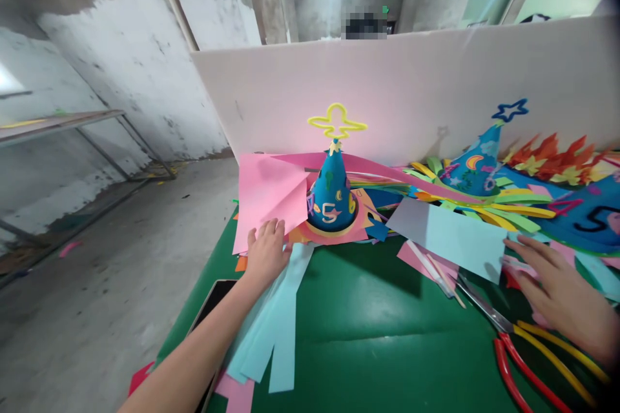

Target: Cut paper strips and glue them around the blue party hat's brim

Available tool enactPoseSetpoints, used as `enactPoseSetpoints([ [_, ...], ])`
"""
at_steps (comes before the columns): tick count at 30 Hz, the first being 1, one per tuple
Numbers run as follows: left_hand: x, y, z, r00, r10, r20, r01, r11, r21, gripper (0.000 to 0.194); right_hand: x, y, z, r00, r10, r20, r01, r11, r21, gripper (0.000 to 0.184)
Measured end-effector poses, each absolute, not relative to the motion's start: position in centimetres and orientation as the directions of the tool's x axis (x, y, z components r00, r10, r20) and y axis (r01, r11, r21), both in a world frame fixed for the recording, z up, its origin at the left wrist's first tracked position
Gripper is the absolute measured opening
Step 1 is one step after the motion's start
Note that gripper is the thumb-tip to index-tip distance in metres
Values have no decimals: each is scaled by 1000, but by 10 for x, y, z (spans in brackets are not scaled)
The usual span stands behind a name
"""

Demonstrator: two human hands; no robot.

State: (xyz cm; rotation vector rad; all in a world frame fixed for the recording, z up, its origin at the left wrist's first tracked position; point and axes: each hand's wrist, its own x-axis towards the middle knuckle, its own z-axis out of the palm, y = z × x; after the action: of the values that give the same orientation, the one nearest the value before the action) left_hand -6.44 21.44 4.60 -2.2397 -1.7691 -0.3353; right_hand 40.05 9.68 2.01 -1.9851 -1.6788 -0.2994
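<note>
My left hand (266, 250) lies palm down on a sheet of pink paper (274, 190), its fingers stretched out. Beneath that wrist, light blue paper strips (283, 335) fan over the table. At the right, my right hand (557, 277) has its fingers apart, beside the edge of a light blue paper sheet (465, 235); whether it touches the sheet I cannot tell. Scissors (501, 322) with red and yellow handles lie just left of that hand. Between the hands, farther back, stands a blue cone party hat (330, 190) with a white 5 and a yellow pipe-cleaner shape on top.
A second blue cone hat (477, 161) with a blue star stands among coloured paper strips at the back right. Orange paper flames (557, 158) are beyond it. A pale board (411, 97) borders the green table (358, 322) at the back. A dark flat object (213, 303) lies under my left forearm.
</note>
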Motion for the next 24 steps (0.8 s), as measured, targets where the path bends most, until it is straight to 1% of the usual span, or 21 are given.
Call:
enactPoseSetpoints([
  [2, -67, 226, 44, 208, 922, 326, 978, -197, -66, 30, 389, 90, 27, 123, 882, 454, 971, -12, -240, 35],
  [5, -80, 240, 54, 162, 923, 348, 987, -152, -54, 25, 372, 84, 36, 66, 867, 493, 967, 67, -247, 32],
  [7, -92, 242, 70, 100, 905, 413, 995, -90, -45, 20, 362, 81, 41, 56, 857, 512, 960, 95, -264, 31],
  [9, -105, 234, 89, 48, 860, 508, 999, -33, -38, 25, 351, 79, 43, 28, 855, 517, 952, 136, -276, 30],
  [12, -116, 196, 113, 58, 776, 628, 998, -25, -61, 28, 325, 74, 48, -60, 837, 544, 932, 242, -270, 29],
  [13, -117, 177, 119, 93, 759, 644, 995, -51, -84, 25, 312, 72, 51, -76, 827, 556, 918, 277, -286, 30],
  [15, -114, 136, 125, 177, 694, 697, 984, -114, -137, 21, 283, 64, 58, -134, 814, 564, 861, 378, -341, 40],
  [16, -111, 115, 126, 323, 631, 706, 946, -232, -226, 18, 267, 60, 61, -175, 809, 560, 832, 426, -355, 48],
  [17, -106, 95, 125, 455, 576, 679, 889, -334, -312, 19, 252, 55, 64, -224, 779, 586, 807, 485, -336, 55],
  [18, -100, 76, 123, 550, 540, 638, 833, -415, -366, 21, 239, 51, 66, -274, 728, 628, 779, 551, -299, 64],
  [19, -94, 59, 119, 626, 529, 573, 776, -494, -392, 24, 227, 46, 68, -326, 678, 658, 746, 613, -262, 70],
  [20, -86, 45, 113, 665, 499, 556, 739, -546, -394, 25, 217, 42, 69, -363, 628, 689, 719, 659, -221, 72],
  [22, -67, 23, 95, 724, 467, 508, 677, -621, -395, 30, 205, 35, 70, -436, 553, 710, 685, 716, -138, 64],
  [24, -45, 8, 72, 746, 443, 497, 640, -681, -355, 30, 203, 30, 70, -543, 504, 672, 648, 760, -47, 47],
])
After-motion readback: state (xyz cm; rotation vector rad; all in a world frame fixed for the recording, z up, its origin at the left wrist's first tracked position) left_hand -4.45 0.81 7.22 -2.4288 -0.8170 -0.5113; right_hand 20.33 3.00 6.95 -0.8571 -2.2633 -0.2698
